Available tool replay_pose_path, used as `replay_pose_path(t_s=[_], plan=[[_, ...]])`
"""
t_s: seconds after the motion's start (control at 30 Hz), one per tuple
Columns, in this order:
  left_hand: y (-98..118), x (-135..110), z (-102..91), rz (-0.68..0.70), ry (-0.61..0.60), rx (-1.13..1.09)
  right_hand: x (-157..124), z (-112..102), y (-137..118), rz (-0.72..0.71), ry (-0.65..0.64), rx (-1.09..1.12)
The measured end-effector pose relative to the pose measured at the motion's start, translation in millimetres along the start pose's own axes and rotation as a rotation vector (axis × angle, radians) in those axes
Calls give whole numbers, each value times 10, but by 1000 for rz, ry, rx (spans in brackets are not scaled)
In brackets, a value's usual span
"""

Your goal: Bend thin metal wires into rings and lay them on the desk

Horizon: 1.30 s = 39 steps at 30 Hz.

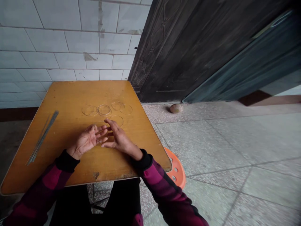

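Observation:
My left hand (88, 140) is turned palm up over the near half of the wooden table, its thumb and forefinger pinching a thin curved wire (96, 137). The wire bows down across the fingers toward my right hand (119, 139). That hand faces it with thumb and fingers apart; whether it touches the wire's end I cannot tell. Just beyond the hands lie several thin wire rings, among them a thicker-looking wire ring (104, 110) and a ring close to my right fingertips (122, 121). A bundle of straight grey wires (44, 136) rests at the left.
The wooden table (70, 94) has a chipped front edge and stands against a white tiled wall (82, 40). An orange stool (178, 172) shows under its right corner. A dark wooden door (169, 62) and a roundish object (176, 108) on the floor are to the right.

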<state>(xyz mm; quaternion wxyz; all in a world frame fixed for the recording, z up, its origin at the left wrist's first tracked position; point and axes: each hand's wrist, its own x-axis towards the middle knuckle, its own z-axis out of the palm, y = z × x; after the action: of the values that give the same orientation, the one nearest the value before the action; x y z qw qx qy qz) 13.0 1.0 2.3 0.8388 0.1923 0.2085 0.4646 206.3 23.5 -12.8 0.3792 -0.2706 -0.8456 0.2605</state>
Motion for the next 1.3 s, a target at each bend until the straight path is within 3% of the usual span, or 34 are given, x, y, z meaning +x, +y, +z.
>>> replay_pose_path(t_s=[0.23, 0.6, 0.93, 1.1, 1.3], plan=[[44, -30, 25, 41, 4, 2, -5, -20, -6, 8, -23, 24], [32, -32, 42, -41, -39, 9, -15, -51, 3, -60, 4, -54], [-72, -10, 48, 16, 53, -25, -16, -43, -39, -46, -42, -120], [-54, -6, -38, 37, 127, 31, -6, -50, -32, -77, -10, -73], [51, -29, -158, -29, 10, 180, -18, -126, -61, -60, -103, -51]])
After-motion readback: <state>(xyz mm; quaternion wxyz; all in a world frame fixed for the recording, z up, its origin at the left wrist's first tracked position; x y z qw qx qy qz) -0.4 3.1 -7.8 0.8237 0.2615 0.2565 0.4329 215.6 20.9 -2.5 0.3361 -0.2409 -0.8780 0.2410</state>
